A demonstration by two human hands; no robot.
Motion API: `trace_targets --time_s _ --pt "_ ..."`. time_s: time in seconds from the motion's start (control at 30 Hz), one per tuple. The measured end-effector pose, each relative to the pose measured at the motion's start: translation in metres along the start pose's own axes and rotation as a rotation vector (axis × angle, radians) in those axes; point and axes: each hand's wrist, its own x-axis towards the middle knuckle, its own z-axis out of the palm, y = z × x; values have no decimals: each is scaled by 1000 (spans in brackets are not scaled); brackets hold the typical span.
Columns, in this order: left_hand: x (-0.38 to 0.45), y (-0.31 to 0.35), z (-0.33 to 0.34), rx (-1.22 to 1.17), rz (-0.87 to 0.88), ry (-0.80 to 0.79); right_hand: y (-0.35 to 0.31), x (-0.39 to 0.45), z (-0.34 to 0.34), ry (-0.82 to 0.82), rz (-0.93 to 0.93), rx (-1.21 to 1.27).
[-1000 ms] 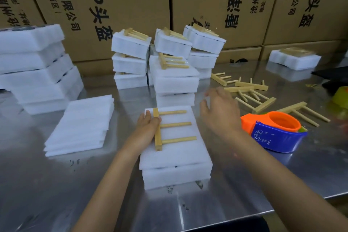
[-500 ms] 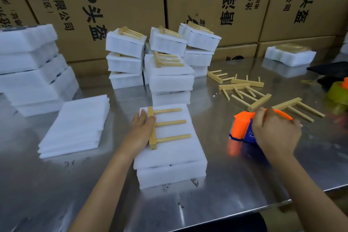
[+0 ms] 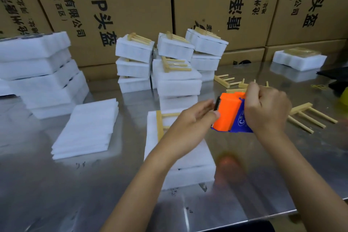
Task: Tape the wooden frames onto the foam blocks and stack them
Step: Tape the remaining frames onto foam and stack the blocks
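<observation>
The right hand [image 3: 267, 108] holds the tape dispenser [image 3: 230, 114] with curled fingers, lifted off the metal table [image 3: 56, 184]. The left hand [image 3: 190, 126] reaches its thumb and fingertips to the toothed edge of the dispenser; whether it already pinches the tape end, I cannot tell. The wooden frame [image 3: 160, 125] lies on the foam block [image 3: 180, 156], below the left hand and to the left of the dispenser. Its long bar runs away from the person, and its rungs point toward the dispenser. The left hand is nearer, so I judge the tape must be pulled leftward and down across the rungs.
</observation>
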Motion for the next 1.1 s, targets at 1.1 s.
trace_targets --time_s 1.1 --pt "-38 -51 -157 -652 -204 626 -24 37 46 -517 -255 -266"
